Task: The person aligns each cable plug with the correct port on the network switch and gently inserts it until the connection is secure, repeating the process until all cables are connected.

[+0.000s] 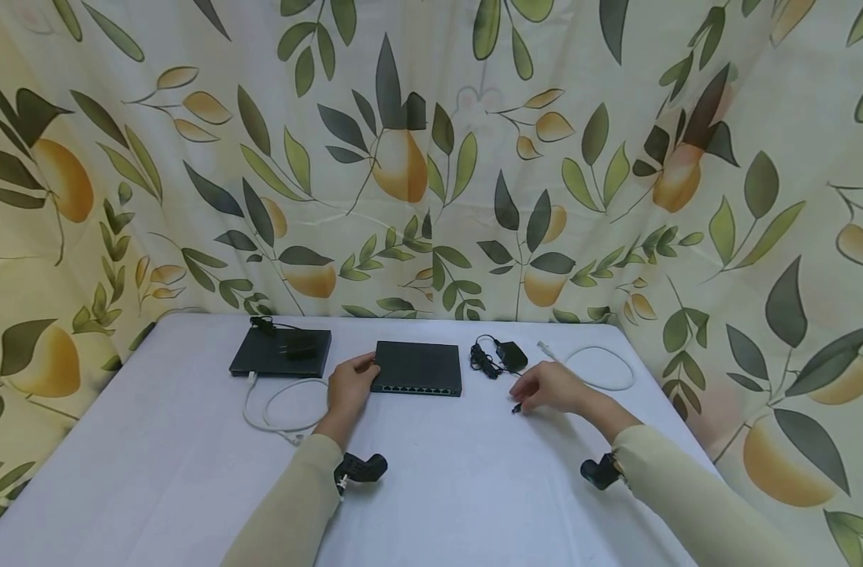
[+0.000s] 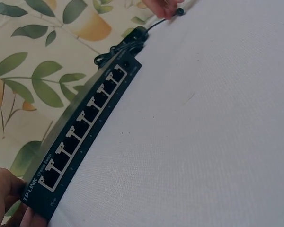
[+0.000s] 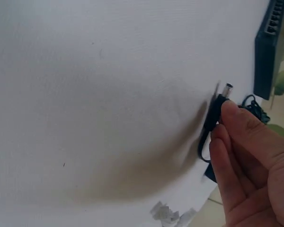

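Observation:
A black TP-LINK Ethernet switch (image 1: 416,367) lies mid-table with its row of ports (image 2: 83,125) facing the person. My left hand (image 1: 350,391) grips its left end, thumb and fingers on opposite faces in the left wrist view. Right of the switch, my right hand (image 1: 550,387) pinches a black barrel power plug (image 3: 217,111) between thumb and fingers, its metal tip bare. The plug's thin cord runs back to a power adapter (image 1: 511,356) with a bundled cable (image 1: 483,361). A round power socket (image 2: 126,64) shows at the far end of the port row.
At the left lies another flat black device (image 1: 250,352) with a black adapter (image 1: 298,345) on top and a white network cable (image 1: 250,409) at its front. A second white network cable (image 1: 626,370) curls behind the right hand. A patterned curtain (image 1: 431,157) borders the white table (image 1: 460,488).

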Action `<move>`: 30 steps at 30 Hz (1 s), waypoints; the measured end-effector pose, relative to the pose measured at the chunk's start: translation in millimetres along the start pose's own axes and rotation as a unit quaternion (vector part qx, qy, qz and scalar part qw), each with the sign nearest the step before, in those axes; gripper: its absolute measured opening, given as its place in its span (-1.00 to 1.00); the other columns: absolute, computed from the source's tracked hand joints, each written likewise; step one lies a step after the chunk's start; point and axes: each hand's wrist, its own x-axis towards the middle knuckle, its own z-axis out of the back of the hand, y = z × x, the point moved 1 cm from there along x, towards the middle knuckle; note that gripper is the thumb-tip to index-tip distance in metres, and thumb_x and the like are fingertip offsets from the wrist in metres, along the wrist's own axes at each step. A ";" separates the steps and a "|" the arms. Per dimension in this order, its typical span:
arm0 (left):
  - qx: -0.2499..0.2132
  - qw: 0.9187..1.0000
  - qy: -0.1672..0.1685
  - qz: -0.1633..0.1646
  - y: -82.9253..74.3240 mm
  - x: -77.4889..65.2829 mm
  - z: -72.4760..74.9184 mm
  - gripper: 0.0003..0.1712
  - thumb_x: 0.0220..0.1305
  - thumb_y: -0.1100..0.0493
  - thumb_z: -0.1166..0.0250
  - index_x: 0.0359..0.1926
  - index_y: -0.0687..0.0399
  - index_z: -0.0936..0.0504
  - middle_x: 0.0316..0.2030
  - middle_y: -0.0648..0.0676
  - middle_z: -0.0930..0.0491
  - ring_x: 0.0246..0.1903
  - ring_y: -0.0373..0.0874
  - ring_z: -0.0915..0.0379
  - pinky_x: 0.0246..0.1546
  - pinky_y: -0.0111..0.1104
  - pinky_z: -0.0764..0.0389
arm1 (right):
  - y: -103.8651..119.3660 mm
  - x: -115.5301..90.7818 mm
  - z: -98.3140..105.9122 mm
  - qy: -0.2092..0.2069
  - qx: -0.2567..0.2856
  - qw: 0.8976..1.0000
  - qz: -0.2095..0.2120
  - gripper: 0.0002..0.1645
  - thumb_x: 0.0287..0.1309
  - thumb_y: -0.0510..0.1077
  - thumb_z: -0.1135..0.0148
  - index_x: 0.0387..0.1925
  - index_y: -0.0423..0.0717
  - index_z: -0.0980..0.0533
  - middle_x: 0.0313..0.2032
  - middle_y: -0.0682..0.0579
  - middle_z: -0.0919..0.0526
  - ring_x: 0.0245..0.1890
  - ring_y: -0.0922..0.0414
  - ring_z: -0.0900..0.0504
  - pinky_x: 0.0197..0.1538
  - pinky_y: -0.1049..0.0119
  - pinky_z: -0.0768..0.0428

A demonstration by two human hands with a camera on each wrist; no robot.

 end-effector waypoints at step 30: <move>0.006 1.000 -0.001 0.007 -0.6 -1.4 1.0 -0.62 0.35 0.12 -0.26 0.16 -0.03 -0.64 0.09 0.10 -0.64 0.20 0.06 -0.45 0.21 -0.05 -0.45 | 15.9 9.1 -11.0 0.005 -0.041 0.999 0.029 -0.80 0.01 -0.36 -0.43 -0.27 -0.13 -0.72 -0.34 0.10 -0.75 -0.36 0.26 -0.60 -0.24 0.45 -0.61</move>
